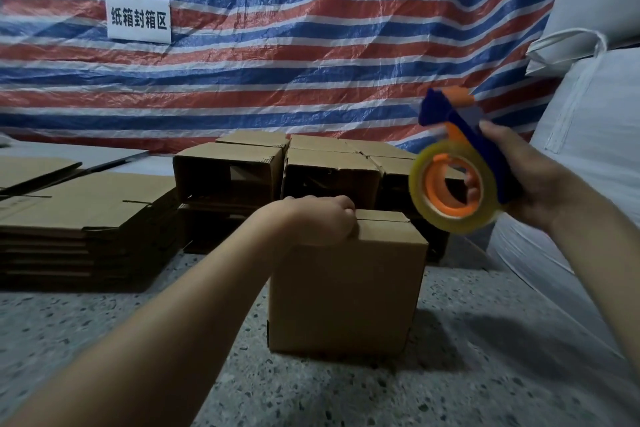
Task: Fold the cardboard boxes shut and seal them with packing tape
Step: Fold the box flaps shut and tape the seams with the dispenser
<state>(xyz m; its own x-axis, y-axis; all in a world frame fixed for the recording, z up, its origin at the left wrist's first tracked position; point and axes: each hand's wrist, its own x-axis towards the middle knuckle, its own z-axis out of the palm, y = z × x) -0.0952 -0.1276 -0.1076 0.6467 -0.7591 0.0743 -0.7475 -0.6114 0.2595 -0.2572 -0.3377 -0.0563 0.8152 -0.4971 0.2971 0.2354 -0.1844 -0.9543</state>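
One cardboard box (346, 288) stands upright on the speckled floor (104, 340) in front of the person, its top flaps folded down, so the folding step looks done for this box and the taping is about to begin. The left hand (318, 218) rests on the near top-left edge with fingers curled over the flaps, apparently pressing them shut. The right hand (533, 180) holds a blue and orange tape dispenser (457, 163) raised in the air to the right of the box, well apart from it, fingers wrapped round the handle. Next, I judge, the dispenser must come down to the seam between the flaps while the left hand keeps them level. The dispenser is motion-blurred, so whether a free tape end hangs ready cannot be told, and the left fingertips are hidden behind the knuckles. Most of the seam lies out of sight on the top face. Behind, more boxes (228, 173) sit beside a flat cardboard stack (79, 218).
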